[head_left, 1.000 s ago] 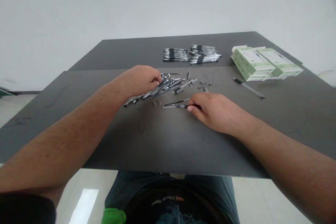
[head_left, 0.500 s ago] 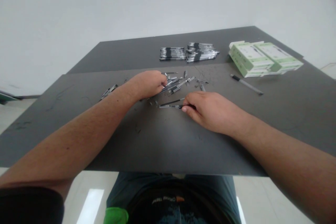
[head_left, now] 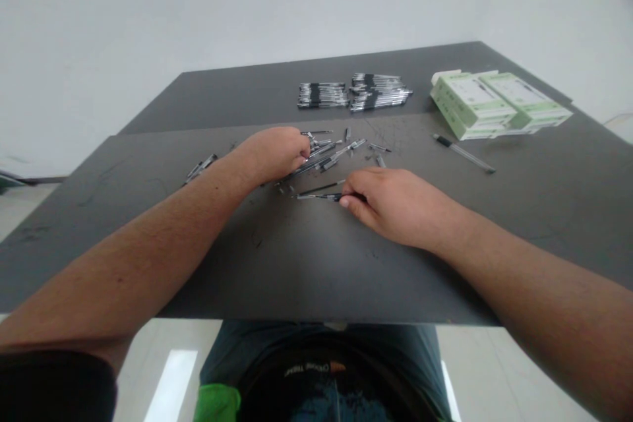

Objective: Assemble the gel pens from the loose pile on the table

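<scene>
A clear plastic pen with a dark grip (head_left: 327, 196) is held pinched between thumb and fingers of the right hand (head_left: 395, 204), pretty low over the dark grey tabletop (head_left: 297, 264). The left hand (head_left: 281, 155) is curled at the loose heap of clear and black pen parts (head_left: 316, 159); can't tell if anything's gripped there. Two neat rows of assembled-looking pens (head_left: 380, 92) are laid out behind, left of the green-and-white cardboard boxes (head_left: 494, 102).

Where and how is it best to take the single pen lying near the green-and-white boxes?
Probably at mid-barrel, from above, pinched across its long sides: the pen is thin and straight, and lies flat on the table, apart from the other pens.
</scene>
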`<state>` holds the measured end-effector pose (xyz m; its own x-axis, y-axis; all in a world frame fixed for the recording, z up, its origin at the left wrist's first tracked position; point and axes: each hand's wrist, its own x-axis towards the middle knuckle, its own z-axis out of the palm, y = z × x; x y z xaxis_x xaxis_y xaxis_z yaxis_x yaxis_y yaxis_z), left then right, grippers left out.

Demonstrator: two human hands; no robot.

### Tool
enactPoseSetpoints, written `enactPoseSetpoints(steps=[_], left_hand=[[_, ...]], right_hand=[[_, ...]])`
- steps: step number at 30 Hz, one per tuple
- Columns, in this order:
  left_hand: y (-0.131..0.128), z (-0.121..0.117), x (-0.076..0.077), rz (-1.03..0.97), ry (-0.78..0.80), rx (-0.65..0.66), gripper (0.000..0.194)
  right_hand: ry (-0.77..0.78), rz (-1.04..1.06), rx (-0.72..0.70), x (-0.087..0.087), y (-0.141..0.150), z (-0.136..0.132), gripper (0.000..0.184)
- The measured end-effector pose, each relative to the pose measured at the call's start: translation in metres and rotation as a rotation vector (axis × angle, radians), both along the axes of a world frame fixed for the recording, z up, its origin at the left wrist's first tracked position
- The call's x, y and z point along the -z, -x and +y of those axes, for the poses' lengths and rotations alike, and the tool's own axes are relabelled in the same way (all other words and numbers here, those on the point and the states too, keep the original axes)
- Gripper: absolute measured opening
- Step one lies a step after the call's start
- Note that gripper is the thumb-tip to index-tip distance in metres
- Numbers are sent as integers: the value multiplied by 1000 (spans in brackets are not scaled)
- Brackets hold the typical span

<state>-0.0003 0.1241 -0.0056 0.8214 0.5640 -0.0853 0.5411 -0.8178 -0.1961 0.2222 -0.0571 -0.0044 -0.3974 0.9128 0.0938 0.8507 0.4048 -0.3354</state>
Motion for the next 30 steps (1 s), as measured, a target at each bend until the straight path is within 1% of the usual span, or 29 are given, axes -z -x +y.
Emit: enactPoseSetpoints(steps=[8, 13, 15, 18, 20, 22, 25, 27, 30], left_hand=[[-6, 0, 2, 38, 4, -30, 29], [-14, -3, -2, 100, 12, -34, 29], [-14, -5, -5, 92, -7, -19, 29], [-7, -12, -12, -27, -36, -15, 28], [1, -21, -19, -150, -33, -58, 28], [11, -34, -27, -257, -1, -94, 29], [25, -60, -38, -367, 113, -156, 29], [34, -75, -41, -463, 195, -203, 26], [44, -88, -33, -637, 297, -219, 19]], right_hand=[[-14, -11, -12, 1, 0, 0, 23], [-19, -15, -21, 2, -1, 0, 23], [-14, -22, -17, 2, 0, 1, 23], [-17, -22, -18, 1, -1, 1, 23], [-20, -8, -17, 2, -2, 0, 22], [-27, 14, -13, 2, -3, 1, 22], [-68, 43, -9, 2, -5, 1, 20], [-108, 50, -11, 3, -6, 0, 17], [-172, 59, -27, 3, -8, 0, 15]])
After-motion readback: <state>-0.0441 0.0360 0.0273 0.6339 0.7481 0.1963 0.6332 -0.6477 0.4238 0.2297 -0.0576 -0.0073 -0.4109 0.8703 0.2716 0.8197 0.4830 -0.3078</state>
